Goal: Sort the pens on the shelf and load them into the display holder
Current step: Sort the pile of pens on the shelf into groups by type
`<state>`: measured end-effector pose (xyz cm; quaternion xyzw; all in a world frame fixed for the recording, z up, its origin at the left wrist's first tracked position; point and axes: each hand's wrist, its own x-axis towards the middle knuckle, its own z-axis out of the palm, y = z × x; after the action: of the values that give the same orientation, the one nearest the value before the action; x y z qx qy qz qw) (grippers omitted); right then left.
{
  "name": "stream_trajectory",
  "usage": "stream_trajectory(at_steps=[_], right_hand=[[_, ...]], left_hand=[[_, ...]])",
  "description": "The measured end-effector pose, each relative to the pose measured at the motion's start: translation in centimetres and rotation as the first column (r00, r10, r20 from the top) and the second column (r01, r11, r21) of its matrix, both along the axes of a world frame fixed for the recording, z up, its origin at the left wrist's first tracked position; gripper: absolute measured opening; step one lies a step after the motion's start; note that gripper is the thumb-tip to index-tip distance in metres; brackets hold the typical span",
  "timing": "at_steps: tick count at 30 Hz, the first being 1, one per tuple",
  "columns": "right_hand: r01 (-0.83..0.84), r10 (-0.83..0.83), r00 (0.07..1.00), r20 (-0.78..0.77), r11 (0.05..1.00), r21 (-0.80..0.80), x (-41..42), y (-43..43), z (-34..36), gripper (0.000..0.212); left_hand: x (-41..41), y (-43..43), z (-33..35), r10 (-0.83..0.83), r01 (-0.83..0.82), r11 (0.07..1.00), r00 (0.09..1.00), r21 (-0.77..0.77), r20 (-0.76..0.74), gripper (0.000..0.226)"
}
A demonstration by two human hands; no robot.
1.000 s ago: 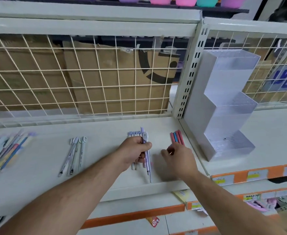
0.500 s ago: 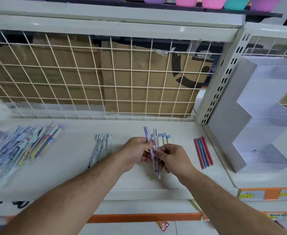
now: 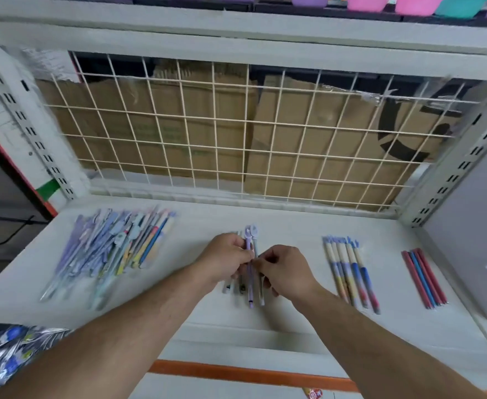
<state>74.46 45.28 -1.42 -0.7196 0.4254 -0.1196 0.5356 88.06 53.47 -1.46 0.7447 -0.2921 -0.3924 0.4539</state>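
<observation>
In the middle of the white shelf (image 3: pixel 294 226), my left hand (image 3: pixel 226 262) grips two purple pens (image 3: pixel 250 286) with figure caps, held side by side and pointing away from me. My right hand (image 3: pixel 285 269) pinches the same pens from the right. Under my hands lie a few pale pens (image 3: pixel 228 287). A big mixed pile of pens (image 3: pixel 115 249) lies at the left. Several gradient pens (image 3: pixel 351 272) lie in a row to the right, and a small row of red and blue pens (image 3: pixel 423 279) beyond them. The grey display holder (image 3: pixel 472 240) stands at the right edge, mostly cut off.
A wire grid (image 3: pixel 236 133) with cardboard behind it closes the shelf's back. Slotted uprights (image 3: pixel 455 174) stand at both sides. An orange price strip (image 3: pixel 250 374) runs along the front edge below. A patterned packet (image 3: pixel 9 349) sits at the lower left.
My right hand left the red and blue pens and joined my left hand on the purple pens. Both hands carried them left, over the pale pens. The view swung left.
</observation>
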Motion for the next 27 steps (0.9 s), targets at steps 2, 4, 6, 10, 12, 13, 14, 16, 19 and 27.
stream_trajectory(at_steps=[2, 4, 6, 10, 12, 13, 14, 16, 19, 27], right_hand=[[0.014, -0.014, 0.999, -0.039, 1.000, 0.001, 1.8, 0.9, -0.1, 0.013], [0.027, -0.028, 0.997, -0.077, 1.000, -0.015, 3.4, 1.7, -0.2, 0.013], [0.017, -0.024, 0.992, -0.124, 0.998, -0.063, 4.7, 2.3, -0.4, 0.018], [-0.005, -0.021, 0.978, -0.206, 0.992, -0.126, 6.2, 3.0, -0.8, 0.036], [0.020, -0.045, 0.976, -0.212, 0.993, -0.115, 6.8, 3.3, -0.8, 0.040], [0.027, -0.050, 0.975, -0.215, 0.994, -0.110, 6.9, 3.4, -0.7, 0.042], [0.030, -0.054, 0.974, -0.222, 0.994, -0.109, 7.0, 3.5, -0.6, 0.043], [0.049, -0.076, 0.969, -0.236, 0.992, -0.120, 7.1, 3.6, -0.6, 0.039], [0.058, -0.106, 0.960, -0.260, 0.981, -0.185, 7.0, 3.9, -0.7, 0.024], [-0.108, -0.064, 0.900, -0.430, 0.925, -0.363, 6.2, 4.9, -0.8, 0.013]], left_hand=[[1.8, 1.0, -0.4, 0.028, -0.029, 0.999, 0.998, 0.033, 0.047, 0.010], [3.4, 1.8, -1.0, 0.037, -0.047, 0.996, 0.993, 0.079, 0.116, 0.014], [4.9, 2.5, -1.5, 0.027, -0.050, 0.991, 0.983, 0.123, 0.183, 0.017], [6.5, 3.0, -2.0, -0.002, -0.040, 0.986, 0.968, 0.162, 0.250, 0.018], [7.0, 3.1, -2.1, -0.026, -0.022, 0.986, 0.959, 0.167, 0.283, 0.021], [7.1, 3.0, -2.1, -0.035, -0.017, 0.985, 0.953, 0.170, 0.301, 0.025], [7.2, 3.0, -2.2, -0.046, -0.010, 0.985, 0.947, 0.172, 0.318, 0.029], [7.2, 2.9, -2.2, -0.085, 0.026, 0.984, 0.939, 0.177, 0.333, 0.030], [7.2, 2.8, -2.2, -0.141, 0.088, 0.981, 0.934, 0.171, 0.328, 0.022], [6.7, 2.9, -2.7, -0.148, 0.104, 0.983, 0.934, 0.149, 0.324, 0.018]])
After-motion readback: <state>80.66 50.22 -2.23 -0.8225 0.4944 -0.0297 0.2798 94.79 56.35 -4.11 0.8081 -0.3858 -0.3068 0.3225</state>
